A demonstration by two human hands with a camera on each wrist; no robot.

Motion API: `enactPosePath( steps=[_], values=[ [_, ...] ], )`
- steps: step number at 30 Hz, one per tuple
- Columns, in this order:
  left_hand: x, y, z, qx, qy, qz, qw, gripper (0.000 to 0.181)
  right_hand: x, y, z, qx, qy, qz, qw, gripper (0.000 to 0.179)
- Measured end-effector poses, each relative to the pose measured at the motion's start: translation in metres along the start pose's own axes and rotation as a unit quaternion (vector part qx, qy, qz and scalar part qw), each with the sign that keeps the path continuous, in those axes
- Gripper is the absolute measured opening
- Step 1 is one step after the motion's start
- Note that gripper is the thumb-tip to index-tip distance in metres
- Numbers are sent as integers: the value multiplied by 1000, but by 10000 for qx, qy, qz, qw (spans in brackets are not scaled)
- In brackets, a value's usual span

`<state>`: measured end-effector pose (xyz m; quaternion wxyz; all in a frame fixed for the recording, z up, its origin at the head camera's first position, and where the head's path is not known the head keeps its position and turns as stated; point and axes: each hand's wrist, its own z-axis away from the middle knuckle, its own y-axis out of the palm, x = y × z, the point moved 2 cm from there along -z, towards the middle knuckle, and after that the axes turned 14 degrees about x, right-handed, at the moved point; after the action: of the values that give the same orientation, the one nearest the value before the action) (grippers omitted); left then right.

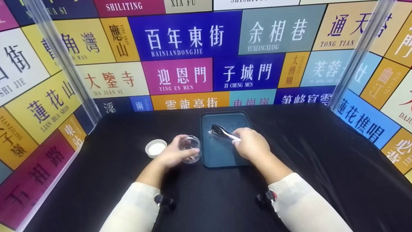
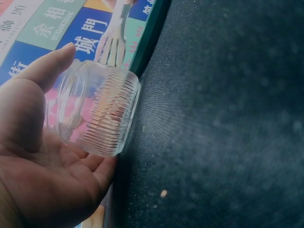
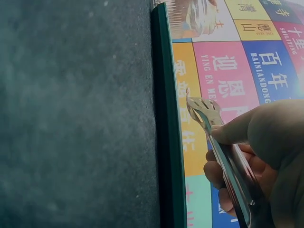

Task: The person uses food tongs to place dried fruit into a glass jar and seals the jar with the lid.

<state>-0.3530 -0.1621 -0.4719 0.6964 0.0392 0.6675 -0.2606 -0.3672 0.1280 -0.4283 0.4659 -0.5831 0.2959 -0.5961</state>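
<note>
My left hand [image 1: 172, 153] holds a clear glass jar [image 1: 190, 141] just left of the tray, its thumb over the near side. In the left wrist view the jar [image 2: 102, 109] has ribbed lower walls and an uncovered mouth; what is inside is not clear. My right hand [image 1: 252, 143] grips a pair of metal tongs [image 1: 225, 132] above the dark blue tray [image 1: 220, 158]. Slotted, fork-like ends show on the tongs [image 3: 209, 114] in the right wrist view. A small pale piece [image 1: 210, 132] appears at their tip.
A round white lid [image 1: 156, 148] lies left of the jar on the black cloth [image 1: 206, 199]. Behind the table rises a wall of coloured sign panels [image 1: 183, 35]. Transparent posts [image 1: 69, 64] stand at the left and right corners.
</note>
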Motion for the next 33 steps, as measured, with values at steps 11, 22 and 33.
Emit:
enactPosePath(
  steps=[11,22,33],
  values=[
    [-1,1,1,20,13,109,9999,87,12,-3,7,-286,-329,126,9990,35],
    [-2,2,0,89,40,377,9992,87,18,-12,14,-507,-505,129,9973,34],
    [-2,2,0,22,46,309,9995,86,31,-15,25,-585,-686,105,9959,31]
  ],
)
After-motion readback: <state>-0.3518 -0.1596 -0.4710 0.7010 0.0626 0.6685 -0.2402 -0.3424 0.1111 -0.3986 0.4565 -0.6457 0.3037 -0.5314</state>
